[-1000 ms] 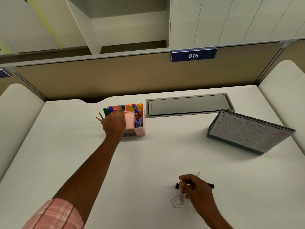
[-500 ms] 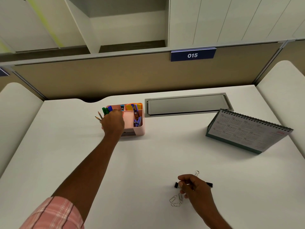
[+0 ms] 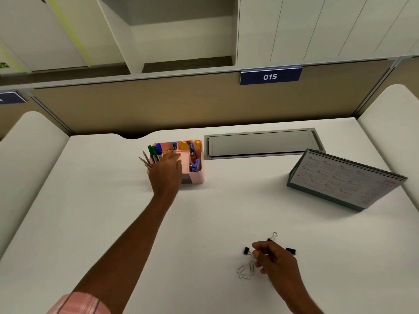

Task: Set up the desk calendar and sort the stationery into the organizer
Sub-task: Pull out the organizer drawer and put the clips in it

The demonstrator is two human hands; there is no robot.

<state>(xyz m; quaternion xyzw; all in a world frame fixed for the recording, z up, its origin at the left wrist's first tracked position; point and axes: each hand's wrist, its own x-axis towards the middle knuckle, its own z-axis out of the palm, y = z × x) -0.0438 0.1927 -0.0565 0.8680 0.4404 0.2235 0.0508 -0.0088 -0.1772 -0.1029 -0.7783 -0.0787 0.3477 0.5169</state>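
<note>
Fingers (image 3: 258, 247) of right hand (image 3: 277, 262) curl round binder clip (image 3: 274, 235).

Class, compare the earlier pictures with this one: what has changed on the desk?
Barely anything. The left hand stays over the pink organizer, its fingers perhaps slightly straighter. The right hand still pinches a binder clip beside the paper clips. The calendar stands unmoved.

one head-worn camera looks forward and down — desk (image 3: 113, 223) near, partition (image 3: 158, 109) farther back.
</note>
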